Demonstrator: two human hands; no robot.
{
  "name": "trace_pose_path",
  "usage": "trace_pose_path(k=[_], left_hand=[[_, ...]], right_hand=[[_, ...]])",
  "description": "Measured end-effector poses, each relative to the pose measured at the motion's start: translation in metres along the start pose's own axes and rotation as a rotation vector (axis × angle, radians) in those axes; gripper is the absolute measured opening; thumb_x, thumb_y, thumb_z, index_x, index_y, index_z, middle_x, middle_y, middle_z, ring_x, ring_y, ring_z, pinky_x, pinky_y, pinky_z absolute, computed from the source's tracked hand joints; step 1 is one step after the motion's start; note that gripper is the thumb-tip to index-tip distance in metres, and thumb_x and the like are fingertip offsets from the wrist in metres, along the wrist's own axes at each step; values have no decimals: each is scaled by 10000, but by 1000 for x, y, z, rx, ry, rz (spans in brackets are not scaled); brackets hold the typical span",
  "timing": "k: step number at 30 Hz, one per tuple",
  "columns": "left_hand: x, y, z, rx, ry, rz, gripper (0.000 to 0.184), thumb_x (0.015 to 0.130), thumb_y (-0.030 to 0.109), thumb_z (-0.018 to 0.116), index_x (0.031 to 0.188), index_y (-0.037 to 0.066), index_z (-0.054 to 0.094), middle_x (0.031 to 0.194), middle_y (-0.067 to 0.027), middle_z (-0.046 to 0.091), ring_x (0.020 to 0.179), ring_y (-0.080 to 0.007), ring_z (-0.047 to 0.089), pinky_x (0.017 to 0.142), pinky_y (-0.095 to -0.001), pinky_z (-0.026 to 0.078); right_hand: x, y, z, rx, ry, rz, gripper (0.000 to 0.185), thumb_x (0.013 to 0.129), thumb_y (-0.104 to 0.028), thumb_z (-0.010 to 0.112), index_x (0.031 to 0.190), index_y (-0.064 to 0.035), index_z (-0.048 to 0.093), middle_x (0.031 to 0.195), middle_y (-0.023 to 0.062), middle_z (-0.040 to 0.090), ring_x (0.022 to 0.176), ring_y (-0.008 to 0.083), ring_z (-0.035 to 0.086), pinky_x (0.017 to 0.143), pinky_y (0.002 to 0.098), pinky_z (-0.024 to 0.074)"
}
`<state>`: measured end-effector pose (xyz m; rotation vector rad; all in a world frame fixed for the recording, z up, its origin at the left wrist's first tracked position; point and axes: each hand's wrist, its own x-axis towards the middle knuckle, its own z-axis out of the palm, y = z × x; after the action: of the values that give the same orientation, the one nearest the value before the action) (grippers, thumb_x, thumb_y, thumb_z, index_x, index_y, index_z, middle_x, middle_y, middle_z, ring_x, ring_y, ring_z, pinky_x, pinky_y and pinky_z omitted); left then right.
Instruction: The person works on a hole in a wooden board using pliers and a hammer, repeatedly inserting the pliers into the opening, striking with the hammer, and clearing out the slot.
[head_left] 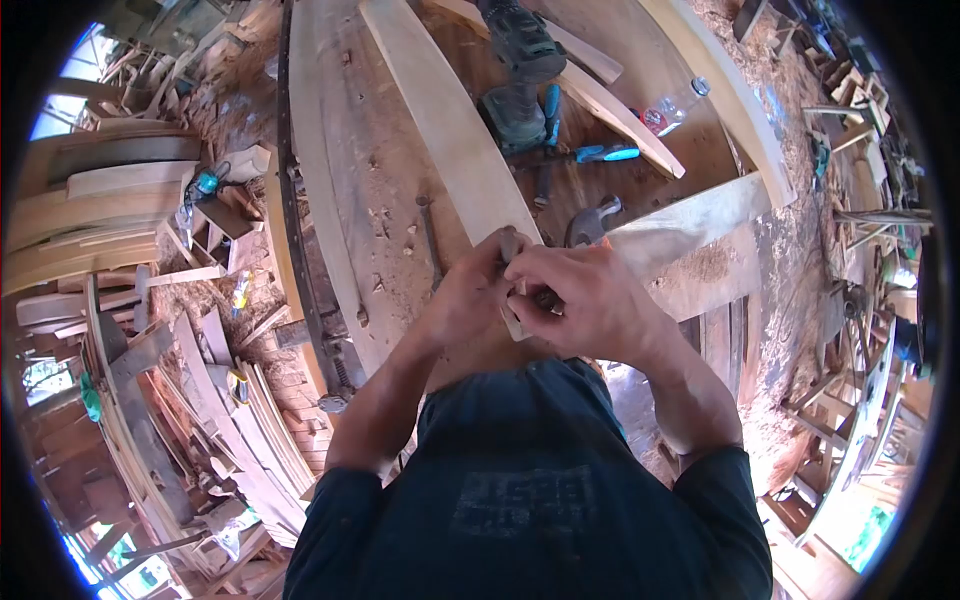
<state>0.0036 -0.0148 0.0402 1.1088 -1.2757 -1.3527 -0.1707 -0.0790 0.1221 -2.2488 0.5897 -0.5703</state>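
Observation:
A long pale board [445, 130] runs from the top of the view down to my hands, its near end close to my body. My left hand [472, 290] is closed around the board's near end at its left side. Fingers of my right hand [575, 295] are curled in a pinch over the same end, with a small dark thing between them that is too small to name. Just beyond my right hand lies a hammer [592, 220], its metal head showing.
On the workbench [385, 200] are a cordless drill [522, 50], blue-handled tools [605, 154], a clear bottle [680, 105] and a curved board [730, 100]. Another board [690, 215] lies at the right. Stacked timber [110, 190] stands at the left.

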Motion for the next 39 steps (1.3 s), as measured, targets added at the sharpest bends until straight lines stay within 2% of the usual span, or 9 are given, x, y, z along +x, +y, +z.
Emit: trace_pose_path(k=[6,8,11,14,18,27,30,33,39], left_hand=[[0,-8,-4,-41,41,-6,131,986,3,518,1114,19,546,966,-65,598,935,-127,562,844,-318,489],[0,-8,-6,-49,27,-18,121,989,-4,513,1104,20,543,956,-54,588,927,-117,550,835,-309,488],[0,-12,-12,-66,-46,-85,287,1006,236,606,1191,25,550,1074,-29,593,1011,-121,576,894,-315,489],[3,-3,-6,-38,22,43,58,1014,32,527,1072,25,535,940,-44,573,903,-105,523,798,-295,481],[3,-1,-7,-88,34,25,53,1025,53,525,1069,28,541,932,-39,571,888,-106,521,777,-299,481],[1,-10,-11,-122,35,4,64,1024,59,534,1071,33,570,938,-23,576,886,-98,513,779,-277,466],[2,-12,-13,-152,18,-3,71,1024,60,535,1076,30,573,942,-20,578,899,-96,517,793,-278,465],[2,-7,-12,-125,23,8,83,1028,80,544,1083,28,577,944,-18,577,912,-96,520,809,-281,464],[2,-3,-14,-115,5,-107,102,1025,94,563,1100,28,576,978,-19,582,949,-99,526,851,-285,472]], right_hand=[[8,3,6,-3,-42,-3,216,785,-35,755,932,-53,599,787,104,687,684,276,713,573,350,551],[7,2,5,52,-69,49,194,798,-51,723,902,-57,559,770,131,658,702,336,680,583,399,526],[6,2,5,97,-59,52,195,795,-41,711,886,-54,538,760,147,641,708,365,663,591,420,514],[9,1,5,107,-26,15,207,786,-20,715,887,-47,536,757,145,640,702,358,667,597,419,519],[16,-3,-4,62,-23,-38,228,776,5,748,945,-45,604,772,114,680,700,276,722,580,344,560],[13,-2,5,5,-28,-9,267,765,-19,771,979,-57,616,735,91,684,650,271,711,549,340,546],[10,-8,2,51,-73,82,261,788,-36,747,973,-58,563,782,145,672,721,327,710,606,401,551],[12,-3,5,20,-6,-11,294,758,-16,778,1005,-72,628,708,75,674,611,250,699,526,338,537],[9,-2,9,21,3,33,325,753,-8,782,1035,-64,630,684,68,655,608,231,691,542,331,538]])
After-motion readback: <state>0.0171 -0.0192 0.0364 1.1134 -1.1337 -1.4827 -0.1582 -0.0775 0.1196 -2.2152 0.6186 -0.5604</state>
